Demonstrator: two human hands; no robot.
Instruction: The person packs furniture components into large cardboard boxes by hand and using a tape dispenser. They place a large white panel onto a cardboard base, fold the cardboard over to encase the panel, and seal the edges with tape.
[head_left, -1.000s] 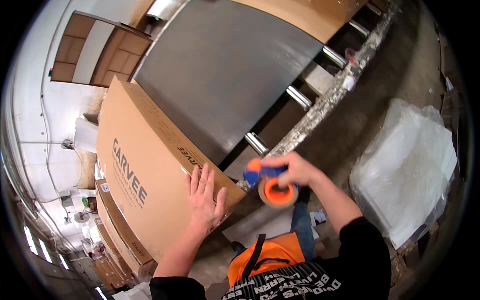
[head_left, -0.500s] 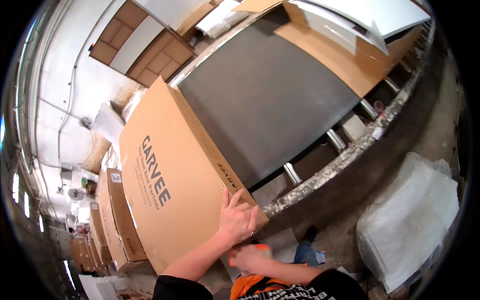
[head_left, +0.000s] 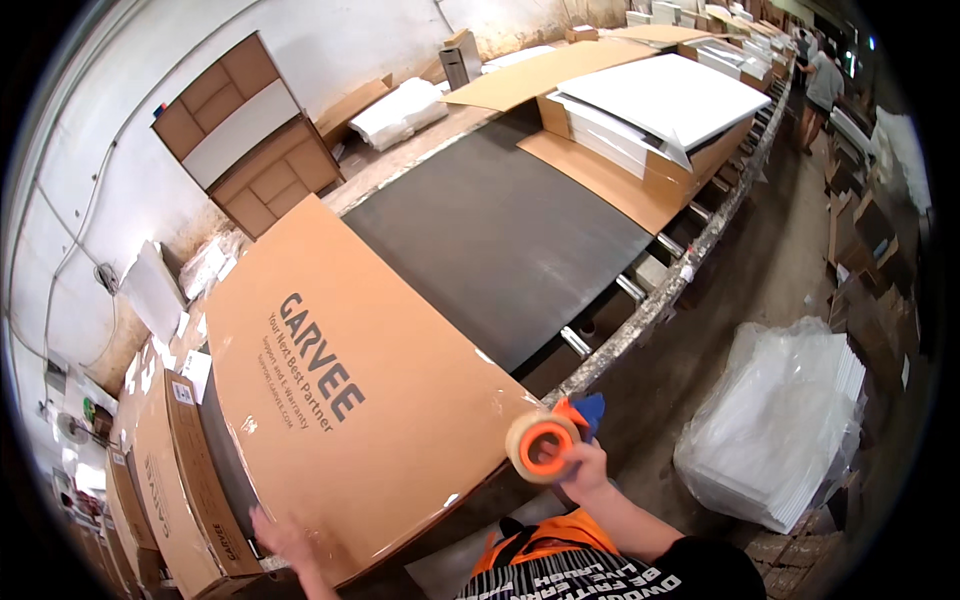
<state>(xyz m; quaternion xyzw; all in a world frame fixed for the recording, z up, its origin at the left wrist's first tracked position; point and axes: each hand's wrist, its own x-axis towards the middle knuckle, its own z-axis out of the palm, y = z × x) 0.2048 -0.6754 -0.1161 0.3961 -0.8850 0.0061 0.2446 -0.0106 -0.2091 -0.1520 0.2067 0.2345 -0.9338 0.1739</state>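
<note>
A large brown cardboard box (head_left: 400, 400) with dark printing lies flat on the conveyor in front of me. At its near left edge is my left hand (head_left: 285, 540), slightly blurred, with its fingers stretched out and nothing in them. I cannot tell whether it touches the cardboard. My right hand (head_left: 587, 472) grips a tape dispenser (head_left: 552, 443), orange and blue with a wide roll of tape, just off the box's near right corner.
Beyond the box runs a dark belt (head_left: 500, 230), then an open carton (head_left: 660, 165) with white panels. Metal rollers (head_left: 577, 341) line the right rail. More boxes (head_left: 185, 480) stand at left. Plastic-wrapped white sheets (head_left: 770, 430) lie on the floor at right. A person (head_left: 822, 85) stands far off.
The box has gone from tilted to flat. My left hand has left its right corner for the near left edge. My right hand has risen with the tape dispenser, and the view has shifted.
</note>
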